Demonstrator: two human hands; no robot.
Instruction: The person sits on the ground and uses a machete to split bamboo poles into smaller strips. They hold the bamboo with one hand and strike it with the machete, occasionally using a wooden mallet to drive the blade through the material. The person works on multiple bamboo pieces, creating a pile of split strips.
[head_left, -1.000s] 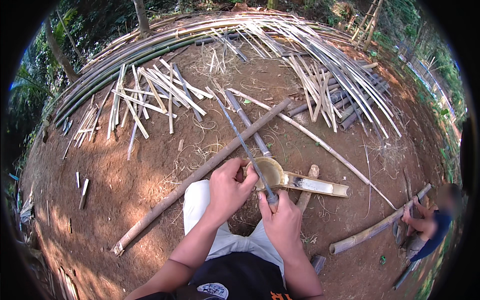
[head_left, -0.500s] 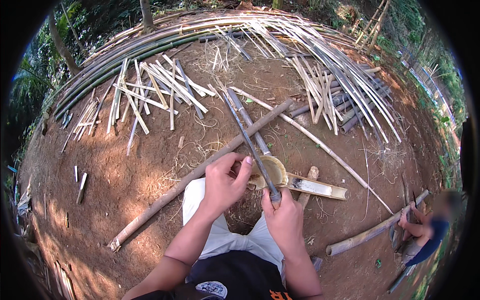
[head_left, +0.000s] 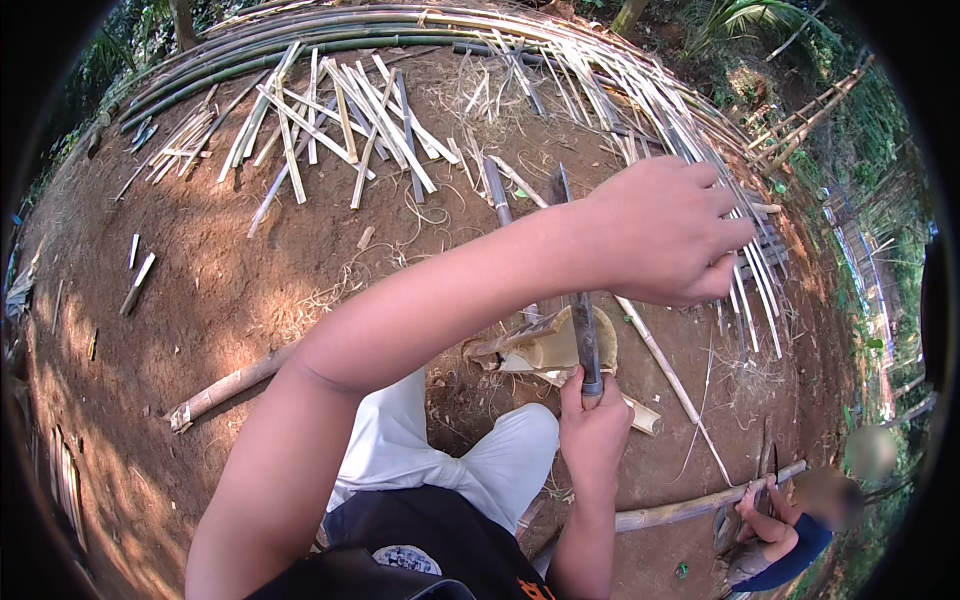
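The right hand [head_left: 592, 430] has its grip wrapped round the knife [head_left: 586, 338], blade pointing away; hollow bamboo [head_left: 548, 346] lies just beyond, leftward; the farther left hand [head_left: 685, 237] curls, contents unclear.

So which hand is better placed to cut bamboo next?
Probably the right hand: it grips the knife, whose blade shows over the hollow bamboo piece. The left hand hangs apart from both.

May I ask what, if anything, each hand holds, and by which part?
The right hand holds a knife by its handle; for the left hand, I cannot tell.
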